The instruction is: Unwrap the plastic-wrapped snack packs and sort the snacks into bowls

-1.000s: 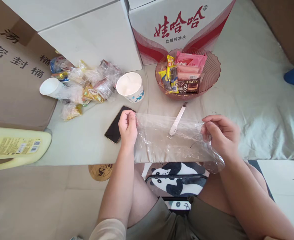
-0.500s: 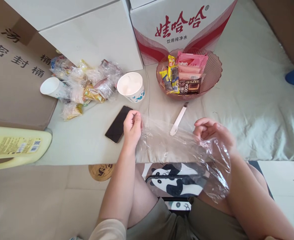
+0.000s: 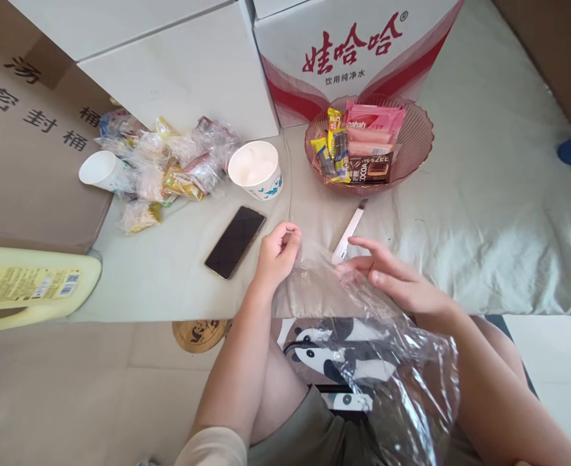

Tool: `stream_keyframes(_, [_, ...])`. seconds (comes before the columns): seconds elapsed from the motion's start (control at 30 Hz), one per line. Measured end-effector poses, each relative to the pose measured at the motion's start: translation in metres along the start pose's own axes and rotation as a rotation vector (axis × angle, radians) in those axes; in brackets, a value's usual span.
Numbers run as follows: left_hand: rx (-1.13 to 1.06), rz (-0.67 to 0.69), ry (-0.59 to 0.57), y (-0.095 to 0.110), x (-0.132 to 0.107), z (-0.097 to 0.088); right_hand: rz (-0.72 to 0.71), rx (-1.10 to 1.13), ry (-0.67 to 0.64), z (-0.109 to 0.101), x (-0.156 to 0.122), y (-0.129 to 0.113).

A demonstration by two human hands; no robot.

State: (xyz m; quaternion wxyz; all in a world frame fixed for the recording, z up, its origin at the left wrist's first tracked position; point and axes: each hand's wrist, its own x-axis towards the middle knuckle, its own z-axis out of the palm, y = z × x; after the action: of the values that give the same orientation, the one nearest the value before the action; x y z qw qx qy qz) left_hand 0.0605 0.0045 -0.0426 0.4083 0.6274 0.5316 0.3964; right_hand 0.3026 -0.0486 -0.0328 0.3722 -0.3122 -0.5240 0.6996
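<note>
My left hand (image 3: 280,251) is closed, its thumb and fingers pinching one end of a clear plastic bag (image 3: 387,343). From there the bag stretches to the right and hangs over the bed edge above my lap. My right hand (image 3: 396,275) has its fingers stretched out and apart, at the bag's upper side. The lower fingers touch or lie just behind the film; I cannot tell which. Just beyond the right fingertips lies a white-handled utility knife (image 3: 349,232). A black phone (image 3: 235,242) rests face up to the left of my left hand.
A pink glass bowl (image 3: 418,139) holds several wrapped snacks. Left of it stand a paper tub (image 3: 266,188), a heap of wrapped snacks (image 3: 183,181) and a tipped paper cup (image 3: 103,169). Cardboard boxes (image 3: 285,71) line the back. A yellow jug (image 3: 84,278) is at far left.
My left hand has moved right, away from the phone, still pinching the bag. My right hand has moved left with its fingers extending, and the bag now hangs lower over my lap.
</note>
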Motion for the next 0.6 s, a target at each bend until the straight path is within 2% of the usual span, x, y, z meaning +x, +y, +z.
stream_keyframes(0.07, [0.104, 0.029, -0.007, 0.001, 0.000, 0.002, -0.045, -0.102, -0.145, -0.001, 0.000, -0.001])
stream_keyframes(0.13, [0.186, 0.061, -0.004, 0.002, 0.000, 0.005, -0.080, -0.195, -0.217, -0.003, 0.002, -0.001])
stream_keyframes(0.17, [0.186, 0.065, 0.003, 0.001, 0.000, 0.005, -0.085, -0.211, -0.198, -0.003, 0.003, 0.000])
stream_keyframes(0.23, [0.079, 0.043, 0.030, 0.000, 0.001, 0.006, -0.090, -0.168, -0.074, -0.004, 0.004, 0.002])
stream_keyframes(0.3, [-0.134, 0.021, 0.081, 0.000, 0.002, 0.005, -0.093, -0.087, 0.074, -0.003, 0.004, 0.003])
stream_keyframes(0.37, [-0.352, -0.006, 0.080, 0.001, 0.003, 0.002, -0.097, -0.024, 0.167, -0.002, 0.004, 0.002])
stream_keyframes(0.4, [-0.439, -0.032, 0.038, 0.003, 0.003, 0.000, -0.094, 0.003, 0.199, -0.001, 0.004, 0.002])
stream_keyframes(0.47, [-0.553, -0.125, -0.118, 0.008, 0.001, -0.004, -0.076, 0.048, 0.259, 0.000, 0.004, 0.000])
stream_keyframes(0.53, [-0.592, -0.228, -0.290, 0.012, -0.001, -0.008, -0.061, 0.089, 0.319, 0.000, 0.005, 0.000])
stream_keyframes(0.6, [-0.562, -0.307, -0.400, 0.015, -0.002, -0.012, -0.056, 0.121, 0.363, -0.002, 0.005, 0.001])
